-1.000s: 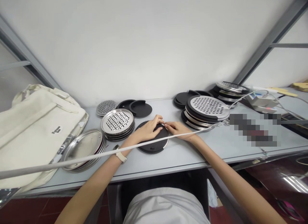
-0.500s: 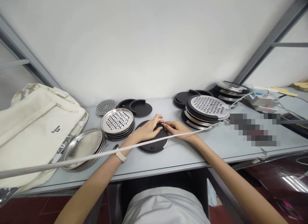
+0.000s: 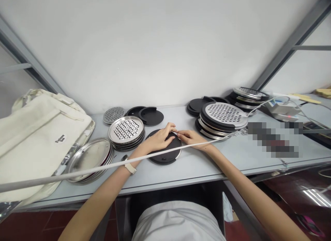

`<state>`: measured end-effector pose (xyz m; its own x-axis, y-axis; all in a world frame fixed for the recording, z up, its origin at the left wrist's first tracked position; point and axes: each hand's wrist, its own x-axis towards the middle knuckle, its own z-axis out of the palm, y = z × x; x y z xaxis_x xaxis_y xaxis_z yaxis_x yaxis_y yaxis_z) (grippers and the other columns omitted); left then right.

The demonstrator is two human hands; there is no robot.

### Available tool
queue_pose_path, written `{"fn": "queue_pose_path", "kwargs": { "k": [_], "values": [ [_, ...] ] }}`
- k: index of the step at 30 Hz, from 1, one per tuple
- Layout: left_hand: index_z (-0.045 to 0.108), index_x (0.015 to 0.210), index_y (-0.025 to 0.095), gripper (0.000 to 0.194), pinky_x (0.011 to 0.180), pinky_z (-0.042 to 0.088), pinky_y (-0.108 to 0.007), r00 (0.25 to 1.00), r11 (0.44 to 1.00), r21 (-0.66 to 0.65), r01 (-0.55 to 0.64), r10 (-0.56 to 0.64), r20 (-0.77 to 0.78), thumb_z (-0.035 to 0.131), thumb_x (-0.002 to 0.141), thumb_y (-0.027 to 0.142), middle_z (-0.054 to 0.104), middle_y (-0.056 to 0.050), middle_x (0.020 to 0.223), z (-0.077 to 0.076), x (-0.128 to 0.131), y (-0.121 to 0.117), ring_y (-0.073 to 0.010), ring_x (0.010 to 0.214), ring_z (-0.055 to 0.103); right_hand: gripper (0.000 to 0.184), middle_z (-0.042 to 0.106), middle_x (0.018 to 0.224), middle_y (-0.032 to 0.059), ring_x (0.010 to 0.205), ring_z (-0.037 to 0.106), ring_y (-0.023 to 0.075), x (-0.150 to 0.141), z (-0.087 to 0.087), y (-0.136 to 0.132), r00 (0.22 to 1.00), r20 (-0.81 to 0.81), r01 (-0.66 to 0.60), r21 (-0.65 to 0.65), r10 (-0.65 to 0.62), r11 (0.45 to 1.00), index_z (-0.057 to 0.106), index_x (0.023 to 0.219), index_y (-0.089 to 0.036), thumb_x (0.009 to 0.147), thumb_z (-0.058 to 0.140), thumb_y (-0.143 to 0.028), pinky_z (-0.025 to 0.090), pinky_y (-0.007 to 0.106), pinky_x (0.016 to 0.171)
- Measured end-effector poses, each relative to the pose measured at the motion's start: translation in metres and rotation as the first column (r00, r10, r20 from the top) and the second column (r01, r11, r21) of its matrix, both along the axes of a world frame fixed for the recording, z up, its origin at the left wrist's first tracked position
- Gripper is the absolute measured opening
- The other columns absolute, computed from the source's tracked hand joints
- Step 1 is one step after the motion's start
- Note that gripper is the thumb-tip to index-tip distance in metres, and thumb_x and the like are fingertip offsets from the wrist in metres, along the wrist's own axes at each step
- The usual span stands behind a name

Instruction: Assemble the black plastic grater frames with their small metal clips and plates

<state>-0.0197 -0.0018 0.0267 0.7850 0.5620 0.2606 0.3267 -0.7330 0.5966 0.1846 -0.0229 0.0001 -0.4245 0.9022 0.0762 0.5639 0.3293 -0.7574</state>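
Observation:
A black round plate [image 3: 165, 155] with a thin metal edge at its right lies flat on the grey table in front of me. My left hand [image 3: 159, 140] rests over its upper part, fingers curled at the far edge and thumb on the surface. At the upper right of that plate, my right hand [image 3: 190, 139] has its fingertips pinched together, close to the left fingertips. What they pinch is too small to make out. Left of my hands stands a stack of round metal graters [image 3: 126, 131], and nearer me a stack of plain round metal discs [image 3: 90, 158].
Graters with black rims [image 3: 224, 114] are piled at the right, with another stack [image 3: 247, 94] behind. More black plates [image 3: 152, 116] lie near the wall. A cream bag [image 3: 38, 137] sits at far left. A pale cord [image 3: 103, 167] crosses the view before my forearms.
Both hands stay at the plate's upper edge with almost the same grip. Only a slight shift of the right fingertips shows.

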Motion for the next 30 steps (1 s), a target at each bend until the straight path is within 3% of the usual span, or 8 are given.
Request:
{"fn": "queue_pose_path", "kwargs": {
  "k": [30],
  "values": [
    [0.032,0.117,0.02,0.03,0.1,0.039,-0.039,1.0,1.0,0.012,0.012,-0.012,-0.014,0.041,0.089,0.018,0.05,-0.011,0.123,0.0043,-0.0007,-0.0026,-0.021,0.117,0.049,0.038,0.043,0.06,-0.0022,0.057,0.038,0.0116,-0.0053,0.0011,-0.0068,0.994,0.081,0.071,0.03,-0.073,0.997,0.045,0.066,-0.017,0.089,0.033,-0.044,0.027,0.024,0.056]
  ]
}}
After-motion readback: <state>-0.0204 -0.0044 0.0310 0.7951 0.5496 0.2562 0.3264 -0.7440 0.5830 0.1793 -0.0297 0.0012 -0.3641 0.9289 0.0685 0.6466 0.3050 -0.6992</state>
